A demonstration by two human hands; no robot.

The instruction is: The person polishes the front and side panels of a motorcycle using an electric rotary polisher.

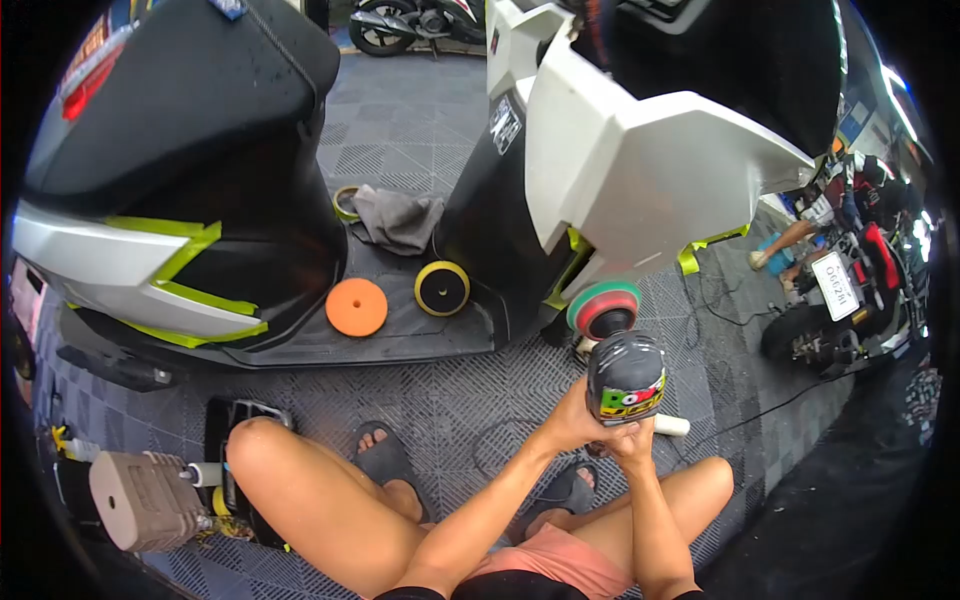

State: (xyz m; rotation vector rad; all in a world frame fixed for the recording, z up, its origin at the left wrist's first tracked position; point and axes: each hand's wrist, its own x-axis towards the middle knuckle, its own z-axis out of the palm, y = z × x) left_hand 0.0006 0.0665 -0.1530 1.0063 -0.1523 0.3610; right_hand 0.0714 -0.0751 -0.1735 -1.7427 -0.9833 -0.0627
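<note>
Both of my hands are closed around a dark polisher (626, 375) with a colourful sticker on its rear end. My left hand (570, 418) grips its left side and my right hand (634, 442) is wrapped round it lower down on the right. Its round green and red pad (603, 300) is close to the lower edge of the scooter's white front panel (660, 180); whether they touch I cannot tell. An orange foam pad (357, 308) and a black pad with a yellow rim (442, 288) lie on the scooter's footboard (400, 335).
Yellow-green masking tape (185, 262) borders the scooter's panels. A grey cloth (400, 217) and a tape roll (346, 204) rest on the footboard. A beige machine (150, 500) stands at left. Cables (770, 405) cross the floor; another motorcycle (850, 300) and a person are at right.
</note>
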